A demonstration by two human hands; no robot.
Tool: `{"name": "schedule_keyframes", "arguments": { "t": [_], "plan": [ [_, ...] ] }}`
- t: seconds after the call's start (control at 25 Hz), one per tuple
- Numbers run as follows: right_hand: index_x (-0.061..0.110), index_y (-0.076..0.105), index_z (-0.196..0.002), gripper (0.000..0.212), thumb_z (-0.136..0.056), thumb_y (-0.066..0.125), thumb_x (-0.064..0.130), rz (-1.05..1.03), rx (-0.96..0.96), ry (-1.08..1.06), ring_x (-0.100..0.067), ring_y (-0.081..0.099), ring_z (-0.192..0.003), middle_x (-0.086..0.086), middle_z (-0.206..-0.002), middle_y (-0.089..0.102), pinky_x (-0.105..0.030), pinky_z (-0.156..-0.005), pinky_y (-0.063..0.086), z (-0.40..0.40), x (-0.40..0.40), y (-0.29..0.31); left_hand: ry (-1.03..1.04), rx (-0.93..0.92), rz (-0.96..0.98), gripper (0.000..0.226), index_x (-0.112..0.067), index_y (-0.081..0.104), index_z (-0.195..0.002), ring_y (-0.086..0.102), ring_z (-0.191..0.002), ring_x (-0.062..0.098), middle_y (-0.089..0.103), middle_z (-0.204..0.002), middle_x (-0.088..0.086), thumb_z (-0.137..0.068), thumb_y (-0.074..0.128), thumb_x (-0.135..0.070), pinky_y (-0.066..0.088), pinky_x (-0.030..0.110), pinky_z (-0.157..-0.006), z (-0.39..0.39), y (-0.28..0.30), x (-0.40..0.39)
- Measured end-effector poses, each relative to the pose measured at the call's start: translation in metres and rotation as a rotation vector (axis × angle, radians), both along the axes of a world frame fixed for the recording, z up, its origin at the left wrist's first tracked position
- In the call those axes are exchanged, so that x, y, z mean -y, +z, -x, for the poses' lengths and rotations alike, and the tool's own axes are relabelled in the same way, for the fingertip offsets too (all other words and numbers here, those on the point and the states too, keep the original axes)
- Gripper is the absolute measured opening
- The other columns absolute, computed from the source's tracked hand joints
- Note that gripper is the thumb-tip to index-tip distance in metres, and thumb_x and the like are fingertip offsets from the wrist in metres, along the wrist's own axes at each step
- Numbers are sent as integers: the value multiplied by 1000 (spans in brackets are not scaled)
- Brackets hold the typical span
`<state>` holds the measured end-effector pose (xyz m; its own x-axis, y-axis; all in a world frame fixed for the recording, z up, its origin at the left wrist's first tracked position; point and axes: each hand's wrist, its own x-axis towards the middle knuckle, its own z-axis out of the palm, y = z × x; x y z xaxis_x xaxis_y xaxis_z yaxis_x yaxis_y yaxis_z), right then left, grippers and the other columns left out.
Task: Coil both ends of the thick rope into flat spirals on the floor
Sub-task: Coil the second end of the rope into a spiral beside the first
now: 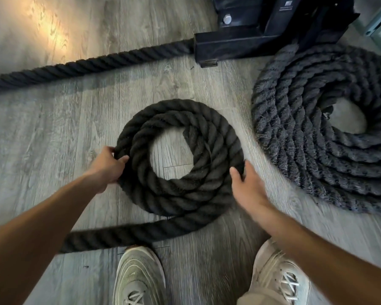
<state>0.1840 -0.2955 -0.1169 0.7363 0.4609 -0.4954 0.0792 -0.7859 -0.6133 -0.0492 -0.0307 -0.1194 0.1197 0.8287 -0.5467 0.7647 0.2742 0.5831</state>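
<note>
A small flat coil of thick black rope [180, 159] lies on the grey wood floor in the middle, about three turns round a bare centre. My left hand [107, 166] grips its outer turn on the left side, thumb over the rope. My right hand [245, 183] rests against the coil's right edge with relaxed fingers. A loose run of the same rope [128, 233] leaves the coil's near side and trails left under my left forearm. A larger coil [312, 128] with several turns lies at the right.
A straight stretch of rope [86, 64] crosses the floor at the upper left and reaches a black metal machine base [240, 44] at the top. My two pale sneakers [139, 278] stand just below the small coil. A pale panel edge shows at the top right.
</note>
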Motion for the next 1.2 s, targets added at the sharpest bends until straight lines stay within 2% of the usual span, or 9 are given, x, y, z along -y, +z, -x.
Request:
{"name": "schedule_keyframes", "arguments": {
  "t": [0.08, 0.24, 0.4, 0.56, 0.72, 0.84, 1.0, 1.08, 1.2],
  "plan": [
    [24, 49, -144, 48, -101, 51, 45, 4, 28, -15, -32, 60, -115, -9, -131, 63, -38, -94, 49, -42, -28, 6, 114, 58, 90, 43, -5, 47, -126, 73, -80, 30, 67, -105, 17, -95, 70, -24, 60, 37, -48, 13, -4, 37],
    [24, 56, -137, 45, -99, 56, 47, 12, 62, 66, -23, 61, -97, -4, -124, 65, -36, -84, 53, -81, -55, 11, 217, 78, 241, 58, -3, 51, -118, 74, -71, 28, 70, -106, 24, -80, 85, -30, 61, 41, -52, 37, -11, 91],
    [36, 31, -154, 60, -99, 50, 50, -10, 40, -39, -11, 58, -86, -4, -147, 44, -20, -56, 42, -24, -9, 1, 246, 229, 77, 62, -29, 39, -129, 70, -92, 24, 66, -110, 10, -83, 80, -23, 57, 36, -63, 26, -2, 51],
    [30, 10, -161, 79, -97, 45, 60, 39, 17, 4, -35, 57, -126, -10, -158, 39, -37, -83, 50, 43, 47, -4, 59, 193, -47, 50, -26, 53, -138, 66, -105, 23, 64, -125, 5, -92, 70, -33, 53, 38, -83, -8, 4, -9],
    [25, 13, -160, 77, -99, 51, 51, 51, -87, -68, -35, 56, -125, -12, -147, 52, -34, -84, 43, 41, 42, -7, -105, 19, -148, 53, -32, 46, -145, 64, -111, 29, 65, -128, 5, -95, 64, -37, 51, 42, -97, -18, -8, -13],
    [26, 27, -155, 66, -98, 57, 40, 25, -96, -70, -33, 52, -130, -9, -145, 53, -43, -103, 45, 13, 21, -1, -15, 61, -99, 56, -31, 42, -147, 65, -110, 30, 65, -129, 11, -96, 64, -31, 53, 47, -98, -9, -9, -5],
    [25, 49, -143, 48, -97, 60, 34, -20, 16, 72, -29, 57, -120, -7, -134, 58, -34, -96, 47, -47, -32, 10, 274, 182, -48, 54, -29, 38, -142, 66, -108, 33, 62, -127, 14, -96, 65, -28, 58, 50, -84, 16, -4, 51],
    [22, 52, -142, 48, -97, 63, 33, -30, 83, 123, -29, 59, -118, -8, -137, 58, -34, -91, 51, -72, -58, 14, 423, 265, 50, 49, -29, 34, -132, 70, -97, 32, 65, -116, 12, -96, 67, -26, 61, 49, -69, 22, -5, 93],
    [23, 52, -143, 48, -97, 62, 33, -45, 156, 106, -25, 61, -109, -7, -141, 55, -27, -77, 51, -74, -67, 11, 529, 263, 156, 51, -26, 34, -127, 68, -94, 29, 63, -111, 8, -91, 71, -25, 61, 46, -64, 23, -6, 105]
  ]
}}
